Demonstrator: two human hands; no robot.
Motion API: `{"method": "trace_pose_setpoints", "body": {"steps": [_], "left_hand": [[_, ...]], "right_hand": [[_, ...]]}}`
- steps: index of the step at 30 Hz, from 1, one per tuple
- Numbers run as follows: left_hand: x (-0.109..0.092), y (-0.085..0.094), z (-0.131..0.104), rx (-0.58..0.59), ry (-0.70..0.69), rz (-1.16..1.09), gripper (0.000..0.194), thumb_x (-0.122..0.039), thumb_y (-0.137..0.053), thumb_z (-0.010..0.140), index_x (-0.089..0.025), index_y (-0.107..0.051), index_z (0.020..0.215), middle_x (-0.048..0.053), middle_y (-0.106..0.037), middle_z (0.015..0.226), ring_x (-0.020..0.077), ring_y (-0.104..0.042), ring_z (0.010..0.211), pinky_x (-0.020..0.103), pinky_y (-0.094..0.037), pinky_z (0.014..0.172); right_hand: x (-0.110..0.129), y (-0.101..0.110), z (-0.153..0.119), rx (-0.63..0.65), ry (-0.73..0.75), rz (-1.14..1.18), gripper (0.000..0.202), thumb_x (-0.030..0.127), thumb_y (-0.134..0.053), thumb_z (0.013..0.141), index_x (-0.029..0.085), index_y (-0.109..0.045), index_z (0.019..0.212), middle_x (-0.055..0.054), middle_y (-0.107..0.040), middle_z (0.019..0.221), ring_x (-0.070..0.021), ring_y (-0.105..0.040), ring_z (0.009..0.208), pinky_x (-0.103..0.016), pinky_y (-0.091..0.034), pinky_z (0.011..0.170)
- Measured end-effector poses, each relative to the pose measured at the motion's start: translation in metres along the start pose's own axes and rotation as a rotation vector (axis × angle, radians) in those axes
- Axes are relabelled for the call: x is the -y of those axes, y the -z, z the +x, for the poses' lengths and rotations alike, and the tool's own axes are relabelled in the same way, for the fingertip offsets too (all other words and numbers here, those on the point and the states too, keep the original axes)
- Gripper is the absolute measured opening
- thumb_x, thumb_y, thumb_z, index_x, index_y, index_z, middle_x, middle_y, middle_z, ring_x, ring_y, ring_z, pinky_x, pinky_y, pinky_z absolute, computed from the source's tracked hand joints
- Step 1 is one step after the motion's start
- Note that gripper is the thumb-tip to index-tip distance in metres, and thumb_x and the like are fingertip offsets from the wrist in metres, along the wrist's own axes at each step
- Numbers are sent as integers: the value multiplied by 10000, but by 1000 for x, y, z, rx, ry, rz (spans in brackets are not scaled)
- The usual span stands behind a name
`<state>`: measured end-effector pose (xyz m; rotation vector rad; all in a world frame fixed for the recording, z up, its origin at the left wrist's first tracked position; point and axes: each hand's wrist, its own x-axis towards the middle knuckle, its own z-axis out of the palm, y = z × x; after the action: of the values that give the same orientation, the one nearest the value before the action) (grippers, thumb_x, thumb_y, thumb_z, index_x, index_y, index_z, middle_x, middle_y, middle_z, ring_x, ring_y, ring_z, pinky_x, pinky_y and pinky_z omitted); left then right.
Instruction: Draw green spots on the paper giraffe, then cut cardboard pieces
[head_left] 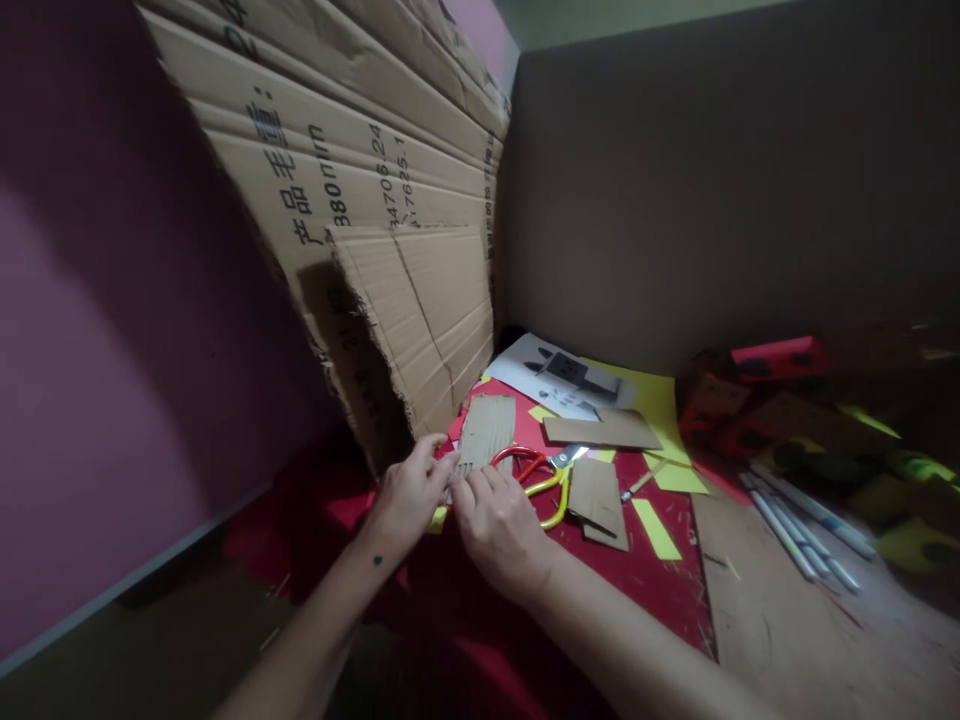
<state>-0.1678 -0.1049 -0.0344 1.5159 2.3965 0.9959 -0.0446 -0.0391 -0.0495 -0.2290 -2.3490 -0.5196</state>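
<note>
Left hand [411,487] and right hand [499,520] at near end of ribbed cardboard [487,425], likely working that edge. Grips curled, can't tell hold. Next calls for steady pinch.

A tall brown corrugated cardboard sheet with black print [360,130] blocks the way beyond the person's left hand [409,490]. Metal scissors with red and yellow loop handles [559,463] obstruct low passage just beside the right hand [501,525]. Above the flat brown cardboard scraps [596,495], a hand could pass.
</note>
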Motion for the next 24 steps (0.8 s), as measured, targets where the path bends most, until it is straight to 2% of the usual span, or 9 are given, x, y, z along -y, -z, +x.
{"method": "trace_pose_setpoints", "body": {"steps": [2,7,9,12,15,17,21,22,24], "left_hand": [[-2,-1,4,41,-7,6,380,-367,-374,928,-163,-475,1231,97,-701,870,264,-663,854,330,-454,737],[-10,-6,6,69,1,76,440,-237,-471,826,-150,-492,1257,213,-606,1160,350,-647,907,391,-430,712],[-11,-10,8,71,15,60,484,-258,-511,801,-132,-479,1267,207,-627,1100,337,-648,886,374,-426,703],[-10,-15,15,78,35,-23,549,-313,-614,729,-122,-500,1230,113,-678,878,287,-651,813,307,-425,650],[-8,-17,20,52,57,-121,501,-347,-625,714,-130,-538,1157,32,-657,717,231,-638,696,266,-421,587],[-7,-13,20,11,62,-152,400,-300,-570,748,-158,-552,1122,12,-651,708,212,-630,681,262,-423,596],[-10,14,9,-146,76,-192,404,-254,-516,781,-205,-497,1182,5,-639,781,195,-628,714,266,-436,624],[-14,21,5,-214,53,-318,411,-275,-548,773,-209,-495,1175,-9,-620,755,180,-619,678,252,-440,596],[-25,33,-4,-226,-32,-609,440,-322,-603,763,-215,-480,1172,-39,-584,711,145,-590,618,228,-452,558]], "right_hand": [[0,2,-1,63,-33,28,188,66,-417,860,103,-594,911,-85,-607,724,-225,-517,655,-355,-397,651],[-6,13,-6,342,-222,130,182,163,-539,773,142,-596,945,-115,-628,929,-275,-550,872,-422,-418,804],[-9,16,-9,436,-258,140,283,189,-549,751,135,-590,1026,-140,-621,1006,-308,-547,936,-445,-426,805],[-11,17,-12,507,-253,138,318,147,-469,801,110,-578,1097,-166,-613,1048,-313,-558,949,-439,-442,781],[-14,16,-16,505,-271,149,361,108,-427,822,87,-553,1159,-176,-611,1060,-299,-568,950,-426,-449,796],[-15,16,-20,487,-311,179,387,96,-439,807,96,-547,1179,-172,-610,1070,-288,-576,933,-418,-457,797],[-17,19,-29,430,-395,383,425,53,-453,759,109,-566,1165,-169,-609,1096,-279,-581,954,-411,-466,833],[-18,21,-30,383,-435,465,437,52,-458,750,112,-562,1171,-172,-604,1123,-284,-572,1001,-418,-461,859],[-20,27,-30,217,-594,687,461,78,-487,739,133,-544,1193,-167,-596,1174,-280,-554,1083,-425,-446,907]]}}
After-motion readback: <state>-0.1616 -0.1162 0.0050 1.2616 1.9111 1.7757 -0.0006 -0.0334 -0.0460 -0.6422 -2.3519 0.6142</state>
